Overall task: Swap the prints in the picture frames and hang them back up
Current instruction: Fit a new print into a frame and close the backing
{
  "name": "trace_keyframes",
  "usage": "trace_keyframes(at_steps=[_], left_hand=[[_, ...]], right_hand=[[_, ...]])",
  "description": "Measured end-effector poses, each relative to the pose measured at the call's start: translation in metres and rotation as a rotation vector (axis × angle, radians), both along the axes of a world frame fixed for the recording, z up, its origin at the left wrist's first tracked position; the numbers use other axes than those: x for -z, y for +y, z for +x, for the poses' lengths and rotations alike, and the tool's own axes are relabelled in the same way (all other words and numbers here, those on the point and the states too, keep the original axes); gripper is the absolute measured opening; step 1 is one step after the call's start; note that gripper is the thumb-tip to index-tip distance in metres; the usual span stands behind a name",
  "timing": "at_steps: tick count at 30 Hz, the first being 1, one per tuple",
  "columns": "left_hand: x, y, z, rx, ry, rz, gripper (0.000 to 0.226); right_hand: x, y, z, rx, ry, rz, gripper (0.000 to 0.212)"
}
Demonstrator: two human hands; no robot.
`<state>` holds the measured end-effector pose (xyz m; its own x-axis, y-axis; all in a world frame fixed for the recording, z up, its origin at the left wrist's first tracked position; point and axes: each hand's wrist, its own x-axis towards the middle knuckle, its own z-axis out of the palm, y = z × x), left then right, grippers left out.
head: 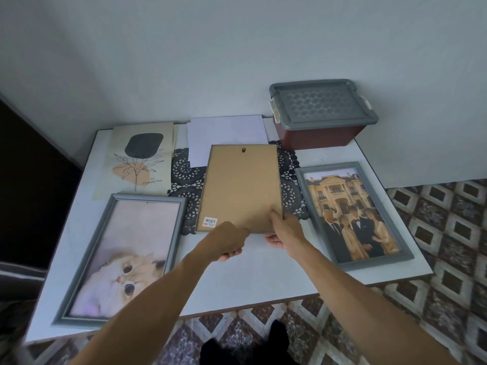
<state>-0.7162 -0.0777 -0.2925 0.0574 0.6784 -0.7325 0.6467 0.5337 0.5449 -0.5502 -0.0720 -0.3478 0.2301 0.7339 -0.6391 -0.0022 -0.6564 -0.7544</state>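
**Two hands on a brown fibreboard backing board [239, 185]**

Grips the board's near edge with the left hand [226, 242], fingers curled under. Pinches the near right corner with the right hand [284, 230], thumb on top, fingers beneath. Lies mid-way across the white bench [263, 272], partly over a black lace doily [184, 175], with a small black hanger [243, 150] at the far end and a barcode sticker [210, 222] at the near left corner. Cannot tell whether a frame sits under it.

Flanked on the left by a grey rectangular frame [84, 259] holding a fluffy cat print [126, 259], and on the right by a second grey frame [374, 261] holding a photo [353, 214] of dressed-up people before a mansion; both face up, apart from the board. Beyond the cat frame, a loose beige print [139, 159] with a black blob and line-drawn leaves. Behind the board, white paper sheets [226, 133], partly covered by it. At the far right corner, a brown plastic box [321, 109] with a grey lid, near the wall.
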Motion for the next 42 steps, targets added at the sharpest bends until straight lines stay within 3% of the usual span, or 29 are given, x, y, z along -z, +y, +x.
trace_keyframes(at_steps=[4,5,7,13,17,19,24,29,35,42], left_hand=[[-0.007,0.012,0.013,0.240,0.350,0.492,0.029],[-0.005,0.014,0.015,0.286,0.370,0.612,0.023],[0.005,0.020,0.018,0.430,0.375,0.731,0.034],[0.030,0.023,0.019,0.630,0.470,0.759,0.048],[0.036,0.029,0.017,0.646,0.484,0.796,0.053],[0.041,0.028,0.017,0.631,0.445,0.767,0.053],[0.047,0.030,0.016,0.669,0.493,0.760,0.054],[0.046,0.033,0.018,0.681,0.497,0.777,0.054],[0.062,0.024,0.012,0.647,0.480,0.683,0.069],[0.061,0.025,0.009,0.681,0.489,0.642,0.068]], right_hand=[[0.000,0.001,0.006,-0.049,0.005,-0.068,0.047],[-0.001,0.003,0.008,-0.044,0.006,-0.099,0.050],[-0.004,0.006,0.011,-0.043,0.002,-0.139,0.052],[0.000,0.010,0.023,-0.237,-0.207,0.101,0.023],[0.001,0.015,0.029,-0.188,0.109,0.040,0.026],[0.002,0.014,0.030,-0.183,0.161,0.025,0.027],[0.006,0.015,0.028,-0.203,0.126,0.022,0.018],[0.011,0.017,0.032,-0.237,0.080,0.039,0.023],[0.010,0.017,0.031,-0.190,-0.011,0.074,0.022],[0.016,0.017,0.025,-0.095,0.070,0.021,0.020]])
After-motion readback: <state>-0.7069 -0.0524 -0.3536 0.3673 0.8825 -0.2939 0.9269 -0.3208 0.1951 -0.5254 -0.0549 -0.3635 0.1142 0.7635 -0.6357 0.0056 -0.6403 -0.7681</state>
